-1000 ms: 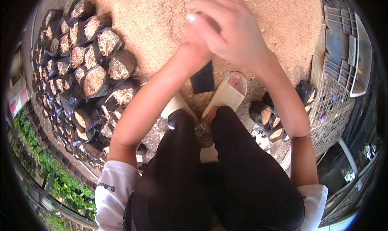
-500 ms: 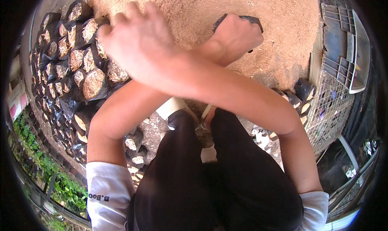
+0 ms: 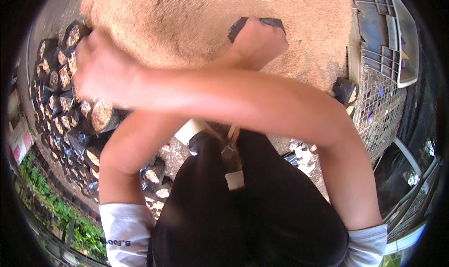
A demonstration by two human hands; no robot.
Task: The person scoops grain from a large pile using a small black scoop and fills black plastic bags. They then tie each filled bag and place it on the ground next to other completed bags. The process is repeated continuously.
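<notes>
My arms are crossed in front of me. My left hand reaches up to the right and grips an empty black plastic bag lying on the big pile of tan sawdust. My right hand stretches across to the left, over the rows of filled black bags stacked beside the pile. That hand is blurred, its fingers look curled, and I cannot make out anything in it. My black trousers and pale sandals are below the arms.
Filled bags run along the left edge down to green plants. One filled bag stands at the right next to a wire mesh cage. Stacked grey trays sit at the upper right.
A second ago both hands were together over the pile. Since then the right hand has swung left and down to the stacked bags, and the left hand has gone right onto the black bag.
</notes>
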